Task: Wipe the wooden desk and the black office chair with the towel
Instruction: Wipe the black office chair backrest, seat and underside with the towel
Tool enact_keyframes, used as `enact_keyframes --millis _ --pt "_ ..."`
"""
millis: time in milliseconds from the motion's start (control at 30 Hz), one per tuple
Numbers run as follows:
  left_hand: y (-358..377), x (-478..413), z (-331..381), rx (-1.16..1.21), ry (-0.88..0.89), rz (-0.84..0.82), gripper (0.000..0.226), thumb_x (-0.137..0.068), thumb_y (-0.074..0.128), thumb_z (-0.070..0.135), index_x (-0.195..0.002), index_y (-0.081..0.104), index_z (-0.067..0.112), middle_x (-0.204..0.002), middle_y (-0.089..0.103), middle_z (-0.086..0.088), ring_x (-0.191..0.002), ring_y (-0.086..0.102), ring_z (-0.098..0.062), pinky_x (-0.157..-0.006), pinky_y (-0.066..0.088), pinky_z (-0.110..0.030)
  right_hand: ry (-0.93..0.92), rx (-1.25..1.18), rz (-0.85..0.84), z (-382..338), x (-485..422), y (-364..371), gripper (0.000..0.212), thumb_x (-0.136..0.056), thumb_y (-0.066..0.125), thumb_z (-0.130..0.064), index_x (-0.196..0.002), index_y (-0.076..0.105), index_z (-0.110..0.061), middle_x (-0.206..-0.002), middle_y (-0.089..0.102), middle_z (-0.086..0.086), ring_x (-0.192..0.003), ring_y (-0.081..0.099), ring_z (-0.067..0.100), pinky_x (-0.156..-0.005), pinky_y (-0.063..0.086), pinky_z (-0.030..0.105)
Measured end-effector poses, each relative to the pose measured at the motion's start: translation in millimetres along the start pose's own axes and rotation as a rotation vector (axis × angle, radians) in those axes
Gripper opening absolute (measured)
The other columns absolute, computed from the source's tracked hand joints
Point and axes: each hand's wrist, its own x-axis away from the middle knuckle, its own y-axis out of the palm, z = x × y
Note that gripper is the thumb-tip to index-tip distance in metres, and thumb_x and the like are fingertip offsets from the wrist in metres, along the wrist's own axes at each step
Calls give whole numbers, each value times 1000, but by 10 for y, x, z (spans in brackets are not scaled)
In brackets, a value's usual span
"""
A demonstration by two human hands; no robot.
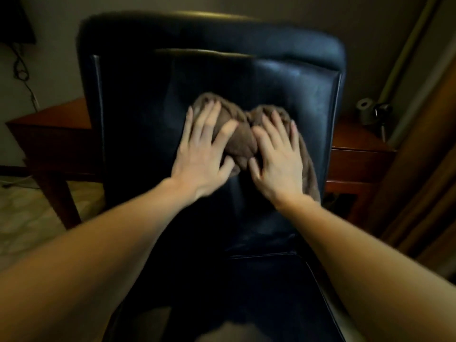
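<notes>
The black office chair (291,77) fills the middle of the view, its backrest facing me and its seat below. A bunched brown towel (240,141) lies against the backrest at its middle. My left hand (204,149) presses flat on the towel's left part with spread fingers. My right hand (278,154) presses on its right part, fingers also spread. A strip of towel hangs down past my right wrist. The wooden desk (56,129) stands behind the chair and shows on both sides of it.
A roll of toilet paper (365,112) and a small dark object stand on the desk at the right. A curtain (419,144) hangs at the far right. Cables (22,70) run down the wall at the left. Patterned floor shows under the desk's left leg.
</notes>
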Motion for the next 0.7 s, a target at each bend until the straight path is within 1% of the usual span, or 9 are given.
enact_keyframes --millis 167,233,300,367,433,500,567,633,700 --pt "461 914 359 -42 2 -139 68 -83 56 36 -146 44 12 -165 23 -26 -156 17 -37 -126 11 -61 -43 -54 -78 -43 912 326 49 -85 75 -9 -132 65 -2 -154 50 16 -151 34 35 -128 6 48" --pt "615 1185 459 -70 -1 -195 68 -83 60 31 -147 42 11 -165 23 -26 -156 16 -37 -126 12 -61 -57 -68 -129 -46 1206 436 47 -87 72 -4 -133 64 -1 -154 50 15 -151 33 32 -129 5 45" --pt "727 1395 481 -102 25 -243 66 -86 54 30 -147 43 9 -165 23 -26 -156 17 -36 -126 12 -60 -75 -75 -167 -36 1439 530 50 -85 67 -1 -135 63 -1 -153 51 15 -148 35 31 -128 5 42" --pt "849 1690 519 -133 117 -351 63 -88 43 31 -146 52 8 -163 30 -25 -154 27 -35 -126 18 -58 -123 -60 -300 -36 1704 621 55 -80 62 -3 -135 64 -2 -149 54 15 -143 45 32 -126 7 41" --pt "1001 2007 559 -106 206 -498 60 -86 44 28 -140 63 10 -159 39 -18 -147 43 -30 -122 28 -54 -144 -49 -503 -58 1948 752 58 -81 56 -5 -139 62 -7 -151 53 12 -143 47 29 -128 6 42" --pt "1094 2229 556 -15 187 -586 57 -85 44 27 -136 67 12 -157 43 -11 -142 49 -23 -123 32 -47 -51 -110 -643 -126 2167 885 65 -75 66 -2 -139 64 -11 -150 55 11 -143 49 26 -125 20 45" --pt "1154 2288 516 61 135 -584 58 -87 41 28 -139 65 13 -158 44 -7 -144 47 -21 -120 27 -42 42 -172 -636 -125 2261 998 64 -69 68 -3 -133 68 -11 -144 61 9 -139 53 23 -120 28 46" --pt "1089 2251 467 88 98 -637 57 -90 45 28 -143 60 15 -161 41 -4 -148 39 -18 -119 18 -39 122 -226 -681 -175 2238 995 65 -79 57 -4 -143 60 -13 -154 51 5 -149 40 19 -126 13 36" --pt "1033 2205 476 145 18 -731 59 -95 47 27 -153 47 18 -169 22 0 -155 11 -12 -126 -4 -33 217 -235 -760 -248 2180 934 68 -88 52 -10 -154 46 -22 -162 41 -2 -154 28 13 -127 4 24"
